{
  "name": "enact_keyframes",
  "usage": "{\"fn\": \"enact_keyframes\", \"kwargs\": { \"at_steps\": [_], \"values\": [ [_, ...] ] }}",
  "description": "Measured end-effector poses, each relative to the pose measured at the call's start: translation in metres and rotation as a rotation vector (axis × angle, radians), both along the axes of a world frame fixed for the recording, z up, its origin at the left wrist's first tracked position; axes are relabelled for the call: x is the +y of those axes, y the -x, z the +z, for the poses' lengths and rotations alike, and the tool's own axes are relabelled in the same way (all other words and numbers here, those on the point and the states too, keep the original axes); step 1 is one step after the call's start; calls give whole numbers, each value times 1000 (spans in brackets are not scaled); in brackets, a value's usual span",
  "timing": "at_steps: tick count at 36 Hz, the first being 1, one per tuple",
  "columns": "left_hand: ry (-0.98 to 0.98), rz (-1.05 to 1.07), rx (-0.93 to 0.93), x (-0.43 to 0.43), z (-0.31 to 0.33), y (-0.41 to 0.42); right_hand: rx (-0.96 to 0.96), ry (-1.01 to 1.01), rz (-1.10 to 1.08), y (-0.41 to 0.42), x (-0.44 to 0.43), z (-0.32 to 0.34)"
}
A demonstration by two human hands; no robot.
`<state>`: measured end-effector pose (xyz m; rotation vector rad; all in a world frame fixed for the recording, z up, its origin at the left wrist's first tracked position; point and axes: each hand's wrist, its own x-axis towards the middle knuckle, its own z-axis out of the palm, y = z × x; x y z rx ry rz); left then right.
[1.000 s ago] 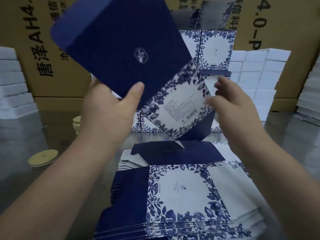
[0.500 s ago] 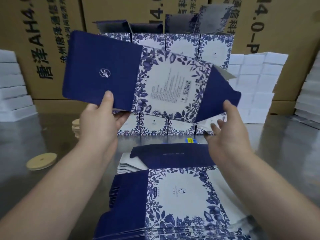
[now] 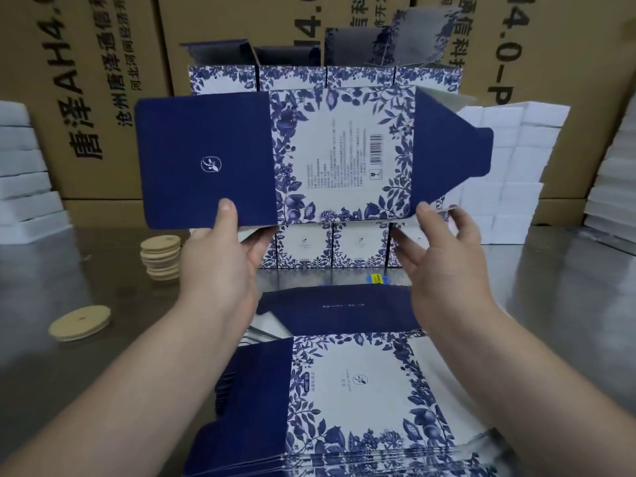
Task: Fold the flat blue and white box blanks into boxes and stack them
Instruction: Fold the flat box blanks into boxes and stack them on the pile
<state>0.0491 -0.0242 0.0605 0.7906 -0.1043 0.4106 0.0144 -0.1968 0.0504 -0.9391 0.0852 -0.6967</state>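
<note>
A blue and white box blank (image 3: 340, 156) is held up level in front of me, with its navy flap to the left and a navy tab to the right. My left hand (image 3: 223, 259) pinches its lower edge, thumb on the navy flap. My right hand (image 3: 444, 256) is at the blank's lower right corner, thumb up against the edge and fingers spread behind it. A pile of flat blanks (image 3: 347, 401) lies on the table below my arms. Folded boxes (image 3: 358, 246) stand stacked in rows behind the held blank.
The steel table (image 3: 86, 270) carries a stack of round wooden lids (image 3: 161, 258) and a single lid (image 3: 80, 322) at the left. White foam trays (image 3: 509, 166) are piled at right and left. Brown cartons (image 3: 113, 80) form the back wall.
The blank has turned from tilted to level and now faces me squarely. My right hand has shifted from gripping the right flap to the lower right corner.
</note>
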Motion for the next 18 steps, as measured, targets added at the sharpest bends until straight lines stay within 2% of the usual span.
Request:
{"fn": "enact_keyframes", "kwargs": {
  "at_steps": [4,11,18],
  "values": [
    [17,9,2,0,1,0,-53,66,-8,4,3,3],
    [13,0,14,-1,-2,2,113,138,117,2,3,5],
    [-65,-52,-48,-11,-9,7,156,-14,236,5,-7,16]
  ]
}}
